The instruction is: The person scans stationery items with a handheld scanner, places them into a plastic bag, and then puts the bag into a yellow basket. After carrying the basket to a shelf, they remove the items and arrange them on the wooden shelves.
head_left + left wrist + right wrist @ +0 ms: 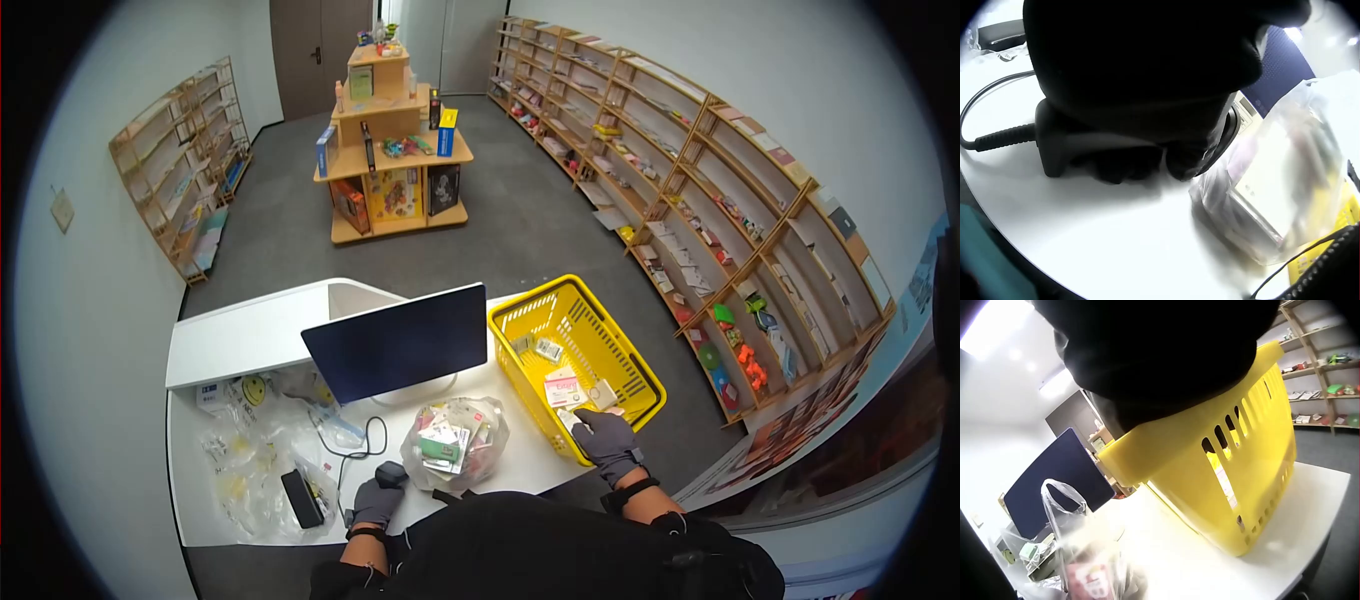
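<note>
My left hand point(376, 503), in a grey glove, grips a black handheld barcode scanner point(1054, 140) low over the white counter. A cable point(1007, 135) runs from the scanner's end. Right of this hand stands a clear plastic bag point(480, 470) full of small packaged goods. My gloved right hand point(607, 443) reaches over the near rim of the yellow shopping basket point(640, 372). Its fingers are beside a small white packet point(568, 419); the rim hides them in the right wrist view, and I cannot tell whether they hold it. A pink-and-white package point(563, 388) lies farther in.
A dark monitor point(400, 340) stands behind the bag. Crumpled clear plastic bags point(250, 465) and a black box-shaped device point(302, 499) occupy the counter's left part. Beyond are a tiered wooden display stand point(400, 150) and long wall shelves point(690, 170) on the right.
</note>
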A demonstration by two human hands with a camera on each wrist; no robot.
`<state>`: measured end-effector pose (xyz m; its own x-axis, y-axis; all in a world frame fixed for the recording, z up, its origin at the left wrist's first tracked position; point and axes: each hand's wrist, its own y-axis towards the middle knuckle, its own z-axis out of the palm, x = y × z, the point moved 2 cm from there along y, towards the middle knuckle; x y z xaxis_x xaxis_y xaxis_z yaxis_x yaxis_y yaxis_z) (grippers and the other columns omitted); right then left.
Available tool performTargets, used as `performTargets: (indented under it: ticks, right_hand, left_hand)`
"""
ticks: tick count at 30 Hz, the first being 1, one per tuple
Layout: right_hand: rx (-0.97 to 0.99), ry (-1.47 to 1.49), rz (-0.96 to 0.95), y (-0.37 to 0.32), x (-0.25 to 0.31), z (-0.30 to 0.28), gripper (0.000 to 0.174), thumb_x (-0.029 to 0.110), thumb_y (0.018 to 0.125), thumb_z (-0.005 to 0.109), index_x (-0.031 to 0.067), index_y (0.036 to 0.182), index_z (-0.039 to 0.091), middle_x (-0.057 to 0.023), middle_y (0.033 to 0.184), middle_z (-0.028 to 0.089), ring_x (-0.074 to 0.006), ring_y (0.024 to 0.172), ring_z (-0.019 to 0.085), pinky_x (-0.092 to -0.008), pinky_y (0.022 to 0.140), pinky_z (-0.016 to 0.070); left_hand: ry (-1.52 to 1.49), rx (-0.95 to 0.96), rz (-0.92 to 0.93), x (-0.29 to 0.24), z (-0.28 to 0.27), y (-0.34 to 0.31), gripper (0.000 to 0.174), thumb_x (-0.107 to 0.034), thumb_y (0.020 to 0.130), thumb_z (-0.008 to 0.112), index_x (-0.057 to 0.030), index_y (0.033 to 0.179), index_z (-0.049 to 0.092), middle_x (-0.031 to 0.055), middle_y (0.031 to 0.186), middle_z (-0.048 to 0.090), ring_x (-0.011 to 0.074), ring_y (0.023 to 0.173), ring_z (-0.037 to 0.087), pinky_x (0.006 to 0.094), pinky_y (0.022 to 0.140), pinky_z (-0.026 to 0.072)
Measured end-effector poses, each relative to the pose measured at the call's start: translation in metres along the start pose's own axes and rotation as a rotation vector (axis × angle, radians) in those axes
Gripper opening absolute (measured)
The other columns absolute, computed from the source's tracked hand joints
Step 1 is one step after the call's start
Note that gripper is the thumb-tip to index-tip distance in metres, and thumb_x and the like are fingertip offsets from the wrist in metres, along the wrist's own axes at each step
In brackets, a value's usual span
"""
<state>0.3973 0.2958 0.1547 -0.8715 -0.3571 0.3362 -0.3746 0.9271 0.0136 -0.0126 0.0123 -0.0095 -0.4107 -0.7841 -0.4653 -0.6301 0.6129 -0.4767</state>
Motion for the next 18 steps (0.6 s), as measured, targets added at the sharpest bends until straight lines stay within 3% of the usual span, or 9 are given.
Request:
performTargets:
  ticks: [3,7,11,18]
  right_hand:
    - [-0.032,0.035,0.009,-0.01,-0.011,0.002,0.04,0.018,0.091,0.063,0.0231,0.125,0.084,-0.0177,0.099,0.081,-0.0378,0.088,0.076,-0.0457,0.083,0.0604]
    - [-0.093,0.131,-0.021,-0.004,-0.011,0.012,0.044,0.01,0.09,0.059,0.023,0.123,0.085,-0.0186,0.099,0.08,-0.038,0.088,0.076,-0.0443,0.083,0.0598]
    - [-0.051,0.111,0.005,-0.005,-0.012,0.01,0.038,0.013,0.091,0.066,0.0251,0.122,0.085,-0.0133,0.105,0.082,-0.0336,0.095,0.077,-0.0402,0.086,0.0594]
    - [-0.057,0.174,-0.021,-0.004,-0.016,0.013,0.042,0.006,0.09,0.063,0.0207,0.123,0.085,-0.0155,0.109,0.082,-0.0333,0.1,0.078,-0.0392,0.089,0.0592]
  left_hand:
    - [-0.044,0.063,-0.012,0.007,0.003,-0.01,0.047,-0.047,0.08,0.077,-0.0075,0.106,0.083,0.0234,0.107,0.08,0.0423,0.107,0.076,0.0497,0.095,0.0592]
    - [-0.012,0.04,0.0,0.004,-0.001,-0.004,0.047,-0.046,0.08,0.077,-0.0075,0.106,0.082,0.0229,0.106,0.08,0.0421,0.107,0.076,0.0491,0.094,0.0594]
    - [-0.01,0.035,-0.014,0.001,0.001,-0.006,0.046,-0.046,0.08,0.077,-0.0074,0.106,0.082,0.0225,0.106,0.08,0.0422,0.107,0.076,0.0493,0.094,0.0592]
    - [-0.019,0.041,-0.015,0.0,0.0,-0.006,0.044,-0.044,0.081,0.076,-0.0086,0.106,0.082,0.0225,0.106,0.08,0.0425,0.107,0.075,0.0499,0.093,0.059]
